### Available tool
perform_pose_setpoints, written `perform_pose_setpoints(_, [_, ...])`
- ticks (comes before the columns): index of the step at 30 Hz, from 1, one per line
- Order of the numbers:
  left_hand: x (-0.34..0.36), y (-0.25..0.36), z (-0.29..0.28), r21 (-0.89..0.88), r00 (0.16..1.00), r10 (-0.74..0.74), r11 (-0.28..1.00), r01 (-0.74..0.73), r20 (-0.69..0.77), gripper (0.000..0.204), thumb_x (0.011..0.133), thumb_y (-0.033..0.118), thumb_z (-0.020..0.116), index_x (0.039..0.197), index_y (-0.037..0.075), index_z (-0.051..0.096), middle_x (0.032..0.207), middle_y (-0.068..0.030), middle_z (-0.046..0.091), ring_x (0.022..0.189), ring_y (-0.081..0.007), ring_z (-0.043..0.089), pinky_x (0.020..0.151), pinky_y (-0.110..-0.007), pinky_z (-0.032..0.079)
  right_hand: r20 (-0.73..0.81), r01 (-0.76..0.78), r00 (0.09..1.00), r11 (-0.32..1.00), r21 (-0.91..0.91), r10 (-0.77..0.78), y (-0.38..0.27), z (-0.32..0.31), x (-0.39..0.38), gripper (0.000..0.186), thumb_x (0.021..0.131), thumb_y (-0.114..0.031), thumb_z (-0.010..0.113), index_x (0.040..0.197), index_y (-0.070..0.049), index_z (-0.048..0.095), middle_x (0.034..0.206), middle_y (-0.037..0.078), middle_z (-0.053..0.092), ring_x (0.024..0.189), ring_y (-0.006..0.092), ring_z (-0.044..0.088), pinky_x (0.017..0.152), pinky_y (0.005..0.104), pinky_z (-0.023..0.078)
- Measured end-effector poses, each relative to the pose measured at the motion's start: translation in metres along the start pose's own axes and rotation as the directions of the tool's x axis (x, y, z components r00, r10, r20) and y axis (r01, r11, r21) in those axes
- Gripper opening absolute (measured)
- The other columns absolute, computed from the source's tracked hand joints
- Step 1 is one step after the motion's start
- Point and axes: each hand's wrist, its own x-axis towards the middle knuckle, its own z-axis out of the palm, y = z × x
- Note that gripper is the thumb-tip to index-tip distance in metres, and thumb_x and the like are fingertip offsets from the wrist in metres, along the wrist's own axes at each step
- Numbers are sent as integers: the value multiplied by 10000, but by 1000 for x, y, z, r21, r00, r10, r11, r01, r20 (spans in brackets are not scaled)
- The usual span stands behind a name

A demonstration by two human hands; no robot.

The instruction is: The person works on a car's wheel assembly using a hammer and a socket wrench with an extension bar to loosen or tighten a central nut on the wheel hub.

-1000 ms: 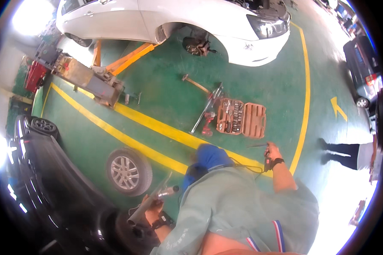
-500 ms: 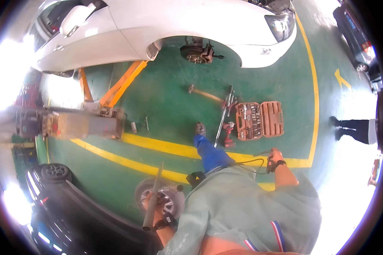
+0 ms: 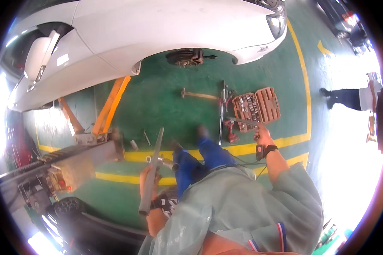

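Note:
My left hand (image 3: 150, 178) is closed on a long grey metal pipe (image 3: 146, 199), together with a shorter silver metal fitting (image 3: 169, 165) crossing it. My right hand (image 3: 261, 135) grips a thin metal tool (image 3: 247, 121) pointing left, over the edge of an open orange socket case (image 3: 267, 106). Just left of the case lie a red cordless power tool (image 3: 231, 132), a long silver bar (image 3: 221, 123) and a wooden-handled hammer (image 3: 200, 95). A wrench (image 3: 147, 137) and a small cylinder (image 3: 134, 144) lie on the green floor.
A white car (image 3: 166, 25) stands on an orange lift (image 3: 109, 108), its brake hub (image 3: 185, 58) exposed. A machine (image 3: 66, 174) and dark car (image 3: 91, 223) are at lower left. A person in dark trousers (image 3: 349, 97) is at right, below another car (image 3: 340, 19).
I have moved toward the white car, which now looms closer. My right hand has risen toward the socket case. The loose wheel has dropped out of sight behind my body and left arm.

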Motion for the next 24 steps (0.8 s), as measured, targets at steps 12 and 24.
perform_pose_setpoints(12, [128,109,83,467,934,-144,884,-27,327,325,826,289,635,887,-28,600,585,-23,557,450,-115,480,606,-301,475,-210,18,977,999,-39,-26,87,44,-99,292,861,-338,636,747,-118,481,569,-34,343,410,89,307,392,259,268])
perform_pose_setpoints(24, [176,168,168,666,901,-306,746,24,309,258,819,281,667,893,39,614,645,-36,582,511,-125,538,491,-252,448,-226,-136,967,988,-76,116,154,62,-44,314,819,-338,659,783,-72,497,596,11,411,435,125,367,391,292,312])
